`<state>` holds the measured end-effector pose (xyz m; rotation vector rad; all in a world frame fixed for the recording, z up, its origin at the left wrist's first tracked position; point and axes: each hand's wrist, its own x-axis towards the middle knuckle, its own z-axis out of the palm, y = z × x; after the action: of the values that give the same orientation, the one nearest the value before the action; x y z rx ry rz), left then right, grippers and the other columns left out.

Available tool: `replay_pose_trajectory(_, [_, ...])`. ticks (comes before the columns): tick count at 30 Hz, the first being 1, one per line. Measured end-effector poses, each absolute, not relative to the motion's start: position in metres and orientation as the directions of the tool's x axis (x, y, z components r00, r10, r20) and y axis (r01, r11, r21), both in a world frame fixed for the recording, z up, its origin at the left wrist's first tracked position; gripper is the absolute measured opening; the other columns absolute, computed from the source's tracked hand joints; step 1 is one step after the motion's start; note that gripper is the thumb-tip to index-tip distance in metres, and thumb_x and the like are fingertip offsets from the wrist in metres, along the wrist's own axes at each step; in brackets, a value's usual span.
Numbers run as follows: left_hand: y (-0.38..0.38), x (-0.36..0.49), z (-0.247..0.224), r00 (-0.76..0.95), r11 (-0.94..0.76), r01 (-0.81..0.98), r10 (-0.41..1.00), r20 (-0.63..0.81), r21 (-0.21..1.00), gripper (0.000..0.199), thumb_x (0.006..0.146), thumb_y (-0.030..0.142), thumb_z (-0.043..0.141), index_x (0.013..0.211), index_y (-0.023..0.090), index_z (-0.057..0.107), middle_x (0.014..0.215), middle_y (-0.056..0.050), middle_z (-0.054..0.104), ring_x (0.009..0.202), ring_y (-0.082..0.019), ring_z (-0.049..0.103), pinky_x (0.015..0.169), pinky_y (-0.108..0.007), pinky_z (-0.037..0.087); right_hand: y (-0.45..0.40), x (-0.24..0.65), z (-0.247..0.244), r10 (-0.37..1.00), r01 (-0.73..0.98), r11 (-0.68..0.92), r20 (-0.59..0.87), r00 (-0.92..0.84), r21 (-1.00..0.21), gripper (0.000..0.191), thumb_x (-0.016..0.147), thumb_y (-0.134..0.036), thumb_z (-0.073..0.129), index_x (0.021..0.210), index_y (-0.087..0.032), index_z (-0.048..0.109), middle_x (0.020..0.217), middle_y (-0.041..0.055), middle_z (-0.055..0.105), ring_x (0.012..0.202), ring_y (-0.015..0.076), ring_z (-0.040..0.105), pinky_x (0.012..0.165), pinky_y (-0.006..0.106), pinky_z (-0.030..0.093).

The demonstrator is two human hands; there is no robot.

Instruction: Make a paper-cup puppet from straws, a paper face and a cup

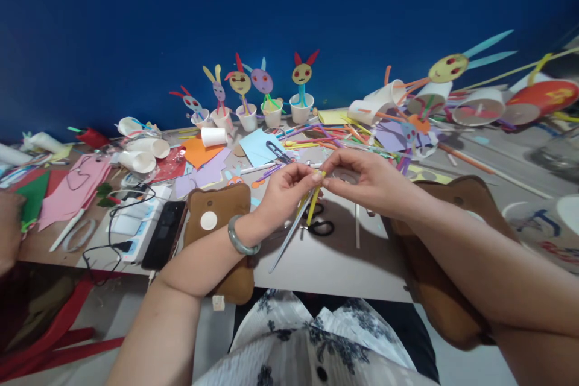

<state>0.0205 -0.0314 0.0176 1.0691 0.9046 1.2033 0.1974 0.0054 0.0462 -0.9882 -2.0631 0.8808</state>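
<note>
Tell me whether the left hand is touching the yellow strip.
Touching: in the head view, the left hand pinches the yellow strip near its top, at the fingertips.

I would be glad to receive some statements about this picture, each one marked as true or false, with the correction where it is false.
1. The left hand pinches a yellow strip. True.
2. The right hand rests far away from the left one. False: the right hand has its fingertips right beside the left hand's.
3. The bracelet is worn on the right wrist. False: the bracelet is on the left wrist.
4. Black-handled scissors lie on the table. True.
5. The wall at the back is red. False: the wall is blue.
6. A dark phone lies beside a white power strip. True.
</note>
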Motion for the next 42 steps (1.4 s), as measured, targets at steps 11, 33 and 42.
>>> replay_pose_trajectory(11, [-0.025,0.016,0.013,0.210,0.133,-0.282,0.975,-0.073,0.950,0.042,0.066,0.046,0.087,0.082,0.016,0.064,0.071,0.002,0.066,0.062,-0.009,0.063,0.061,-0.021,0.049,0.010,0.198,0.048,0.837,0.400,0.465,0.246,-0.488,-0.789,0.019,0.078,-0.042,0.071,0.079,-0.024,0.067,0.081,0.0036,0.071,0.078,0.0229,0.065,0.068,0.035,0.048])
replay_pose_trajectory(33, [-0.021,0.015,0.010,0.180,0.087,-0.287,0.983,-0.036,0.954,0.046,0.063,0.038,0.091,0.089,0.015,0.060,0.078,0.002,0.065,0.063,-0.010,0.067,0.063,-0.023,0.054,0.015,0.200,0.043,0.820,0.461,0.519,0.267,-0.506,-0.720,0.016,0.076,-0.034,0.063,0.087,-0.022,0.061,0.085,0.0045,0.068,0.078,0.0220,0.062,0.071,0.034,0.046])
replay_pose_trajectory(42, [-0.023,0.016,0.007,0.124,0.000,-0.250,0.992,0.032,0.968,0.035,0.069,0.030,0.085,0.091,0.015,0.062,0.082,0.001,0.065,0.066,-0.009,0.067,0.067,-0.024,0.055,0.010,0.200,0.046,0.815,0.509,0.548,0.289,-0.502,-0.664,0.014,0.079,-0.034,0.060,0.086,-0.022,0.061,0.079,0.0023,0.066,0.067,0.0181,0.057,0.064,0.031,0.042])
